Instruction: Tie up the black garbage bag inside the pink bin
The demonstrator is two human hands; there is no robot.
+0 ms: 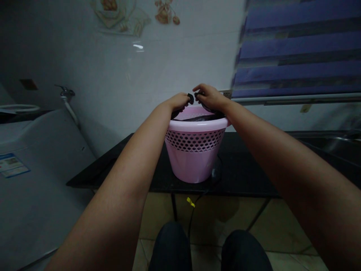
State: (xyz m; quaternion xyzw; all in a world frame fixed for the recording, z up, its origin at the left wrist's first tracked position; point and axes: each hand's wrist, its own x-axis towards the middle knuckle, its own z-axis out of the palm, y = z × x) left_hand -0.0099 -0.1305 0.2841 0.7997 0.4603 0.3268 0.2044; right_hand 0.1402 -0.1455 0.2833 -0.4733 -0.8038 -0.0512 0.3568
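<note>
Black table [248,169], white appliance [36,180] at left, blue blind [299,49] at right.

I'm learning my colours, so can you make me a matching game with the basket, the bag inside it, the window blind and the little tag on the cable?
Things:
1. basket
2. bag
3. blind
4. tag

Colours:
a. blue
b. black
c. yellow
d. pink

Pairs: 1-d, 2-b, 3-a, 4-c.
</note>
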